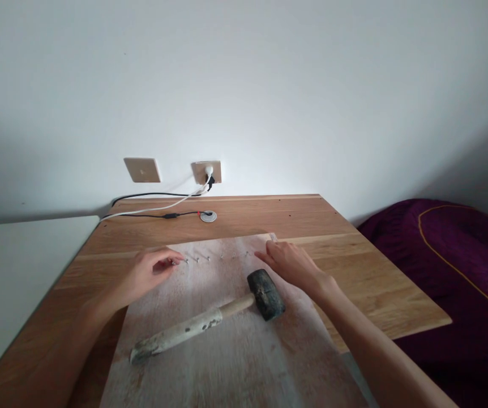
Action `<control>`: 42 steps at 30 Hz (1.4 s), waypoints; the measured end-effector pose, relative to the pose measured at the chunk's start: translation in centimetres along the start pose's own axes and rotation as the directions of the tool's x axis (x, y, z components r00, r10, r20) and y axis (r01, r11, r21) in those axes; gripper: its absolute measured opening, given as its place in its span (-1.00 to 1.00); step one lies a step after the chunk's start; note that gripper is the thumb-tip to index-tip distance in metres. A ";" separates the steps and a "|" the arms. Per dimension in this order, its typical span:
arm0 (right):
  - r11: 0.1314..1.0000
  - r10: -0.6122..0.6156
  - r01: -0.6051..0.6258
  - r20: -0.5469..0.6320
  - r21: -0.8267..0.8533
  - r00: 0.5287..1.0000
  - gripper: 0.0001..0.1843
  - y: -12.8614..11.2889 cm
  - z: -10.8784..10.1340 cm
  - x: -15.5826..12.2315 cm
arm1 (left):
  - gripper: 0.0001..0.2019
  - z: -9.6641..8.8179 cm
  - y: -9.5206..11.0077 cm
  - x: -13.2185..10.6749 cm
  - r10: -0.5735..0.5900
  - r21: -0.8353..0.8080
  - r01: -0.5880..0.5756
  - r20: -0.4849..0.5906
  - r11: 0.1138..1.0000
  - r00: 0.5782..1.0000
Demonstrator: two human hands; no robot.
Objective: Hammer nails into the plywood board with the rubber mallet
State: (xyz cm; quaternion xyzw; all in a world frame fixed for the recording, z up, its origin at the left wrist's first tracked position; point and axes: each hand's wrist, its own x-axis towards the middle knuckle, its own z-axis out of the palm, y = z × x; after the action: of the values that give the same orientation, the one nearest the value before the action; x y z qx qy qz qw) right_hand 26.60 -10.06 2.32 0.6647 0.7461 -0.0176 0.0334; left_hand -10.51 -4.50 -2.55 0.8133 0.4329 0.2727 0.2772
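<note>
A worn, pale wooden board (227, 357) lies on the table, with a row of small upright metal nails (209, 258) near its far edge. At the row's left end is my left hand (150, 271), its thumb and index finger curled together around a nail. My right hand (290, 263) rests by the row's right end, palm down, fingers stretched out towards the last nail; whether they touch it I cannot tell. Between my forearms a rubber mallet (266, 294) lies on the board, black head to the right, its pale, scuffed handle pointing to the lower left.
The wooden table (388, 289) meets a white wall. Black and white cables (159, 207) run to a wall socket (208, 171) and a round cable grommet (208, 216). A white surface (27, 272) adjoins on the left; purple fabric with yellow piping (448, 255) lies on the right.
</note>
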 end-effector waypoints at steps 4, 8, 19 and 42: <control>0.994 -0.055 0.059 0.049 -0.088 0.997 -0.51 -1.0 0.4 1.3 | -0.73 -0.2 -0.6 -0.1 0.065 0.056 -0.063 -0.037 0.996 0.997; 0.982 -0.139 0.150 0.106 -0.111 0.985 -0.64 -1.4 0.2 1.3 | -0.71 -0.2 -0.4 0.1 0.189 0.175 -0.173 -0.079 0.969 0.979; 0.960 -0.263 0.259 0.021 0.102 0.965 -0.77 -3.0 -3.3 0.1 | -0.61 1.9 2.5 -0.3 0.309 0.186 -0.304 0.005 0.934 0.951; 0.987 -0.149 0.154 0.109 -0.043 0.983 -0.77 -4.5 -3.1 2.7 | -0.70 2.6 2.4 0.4 0.357 0.327 -0.289 -0.169 0.900 0.919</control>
State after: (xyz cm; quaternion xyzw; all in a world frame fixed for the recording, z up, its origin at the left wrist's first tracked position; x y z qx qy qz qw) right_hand 21.72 -7.73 5.10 0.6030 0.7920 -0.0361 0.0882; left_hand -7.22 -5.89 -2.66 0.8701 0.3554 0.3373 0.0523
